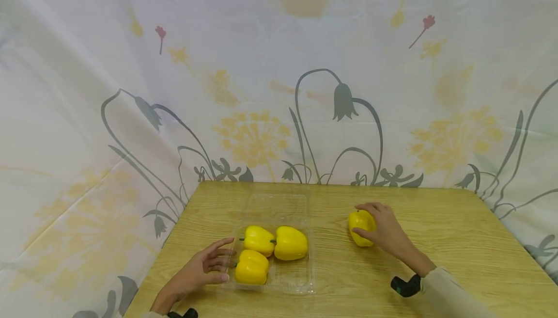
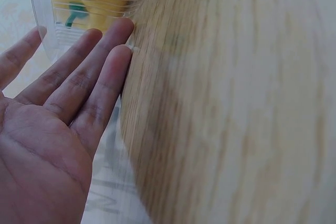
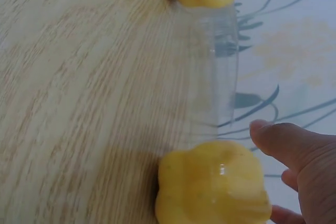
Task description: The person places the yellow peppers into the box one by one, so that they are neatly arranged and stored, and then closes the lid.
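A clear plastic clamshell box [image 1: 296, 279] lies on the table with three yellow bell peppers inside: one at the back left [image 1: 258, 240], one at the back right [image 1: 291, 243] and one at the front left [image 1: 252, 267]. My left hand [image 1: 205, 267] is at the box's left side, fingers extended, fingertips right at its ridged wall. On the table to the right sits another yellow bell pepper [image 3: 212, 187]. Around that pepper my right hand [image 1: 385, 230] is spread, its thumb [image 3: 283, 137] standing off the pepper in the right wrist view; its other fingers are partly hidden.
The box's lid [image 1: 279, 206] lies folded back behind its base. All of this is on a wood-grain table [image 1: 436, 240]. A flower-printed curtain [image 1: 279, 114] hangs along the table's back and left edges. A black device [image 1: 405, 286] is at the right wrist.
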Demonstrator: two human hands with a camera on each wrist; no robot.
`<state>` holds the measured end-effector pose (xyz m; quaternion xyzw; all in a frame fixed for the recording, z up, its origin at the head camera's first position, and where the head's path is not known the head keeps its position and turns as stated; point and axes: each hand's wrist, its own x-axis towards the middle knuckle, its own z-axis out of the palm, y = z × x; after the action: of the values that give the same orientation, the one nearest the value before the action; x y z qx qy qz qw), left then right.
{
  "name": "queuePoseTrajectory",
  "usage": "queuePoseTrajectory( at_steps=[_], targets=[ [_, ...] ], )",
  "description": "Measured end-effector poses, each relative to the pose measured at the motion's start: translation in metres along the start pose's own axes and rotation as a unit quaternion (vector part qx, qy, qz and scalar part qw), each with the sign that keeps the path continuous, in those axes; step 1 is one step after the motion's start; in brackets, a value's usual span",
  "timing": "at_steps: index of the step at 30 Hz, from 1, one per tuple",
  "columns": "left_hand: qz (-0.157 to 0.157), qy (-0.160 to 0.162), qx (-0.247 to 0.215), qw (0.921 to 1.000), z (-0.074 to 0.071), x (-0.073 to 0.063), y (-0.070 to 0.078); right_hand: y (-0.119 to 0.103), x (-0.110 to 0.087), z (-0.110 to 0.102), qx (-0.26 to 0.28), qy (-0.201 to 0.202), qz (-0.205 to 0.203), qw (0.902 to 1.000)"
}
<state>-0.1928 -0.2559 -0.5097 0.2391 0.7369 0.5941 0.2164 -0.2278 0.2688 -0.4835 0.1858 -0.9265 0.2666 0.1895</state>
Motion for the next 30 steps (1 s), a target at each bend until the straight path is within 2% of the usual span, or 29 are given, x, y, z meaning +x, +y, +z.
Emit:
queuePoseTrajectory(
  at_steps=[10, 19, 30],
  targets=[
    [0.011, -0.003, 0.002, 0.9999, -0.0014, 0.0003, -0.0027, 0.0063, -0.0047, 0.007, -0.009, -0.017, 0.047, 0.9987],
    [-0.005, 0.002, -0.002, 1.0, -0.0003, 0.0004, -0.002, 0.0053, -0.006, 0.0081, -0.008, -0.024, 0.066, 0.9975],
    [0.002, 0.0, 0.002, 1.0, -0.0008, 0.0004, -0.002, 0.0053, -0.0062, 0.0074, -0.011, -0.038, 0.069, 0.9968]
  ],
)
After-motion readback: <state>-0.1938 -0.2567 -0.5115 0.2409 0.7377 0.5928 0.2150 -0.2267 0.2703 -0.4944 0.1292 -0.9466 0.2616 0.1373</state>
